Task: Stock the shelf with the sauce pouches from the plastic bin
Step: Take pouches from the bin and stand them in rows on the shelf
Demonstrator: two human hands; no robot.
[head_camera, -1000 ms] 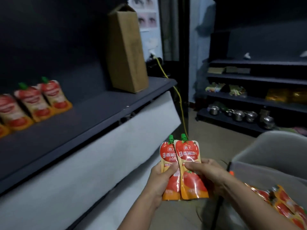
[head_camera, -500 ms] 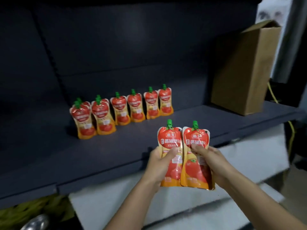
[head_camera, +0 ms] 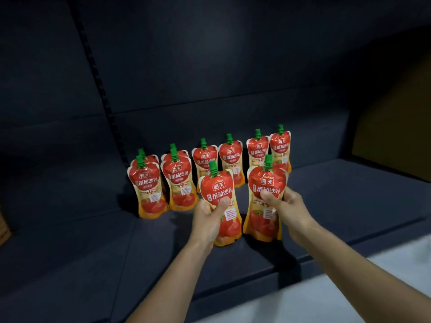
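- Left hand (head_camera: 210, 217) is closed around one sauce pouch (head_camera: 220, 201), thumb across its label, held upright over the dark shelf (head_camera: 326, 206).
- Right hand (head_camera: 283, 206) is clasped on a second pouch (head_camera: 264, 199), also upright.
- Stocked pouches (head_camera: 177, 180) stand in rows behind.
- Since half a second ago, the two held pouches have been separated and carried over the shelf.

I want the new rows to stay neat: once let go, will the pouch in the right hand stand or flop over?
It will probably stand: the same pouches behind stay upright on the shelf. The pouch in the right hand looks soft, narrow and tall, so a nudge near the green cap may tip it.
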